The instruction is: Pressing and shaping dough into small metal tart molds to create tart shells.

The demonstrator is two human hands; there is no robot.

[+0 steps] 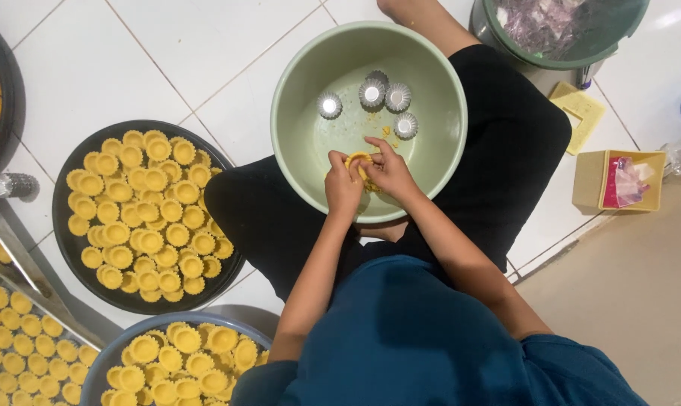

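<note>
A small yellow pastry shell (359,162) sits pinched between both hands over the near side of the pale green bowl (303,135), which rests in the lap of the seated person. The left hand (343,184) closes its fingers on the shell's left edge, and the right hand (389,169) clamps it from the right, thumb and fingers curled onto the dough. Whether a metal mould lies under the dough cannot be made out (the fingers cover most of it).

Farther in the bowl lie four empty fluted tin moulds (371,93), loosely grouped, with a few yellow crumbs (385,131) scattered between them and the hands.

To the left, on the white tiled floor (167,45), a round black tray (64,225) is packed with finished yellow shells. A second round tray with a blue rim (111,353), nearer and also filled, sits just beside it. At the far right stands a green bucket (618,37), and near it an open yellow box (590,180) holding pink-and-white wrappers.
</note>
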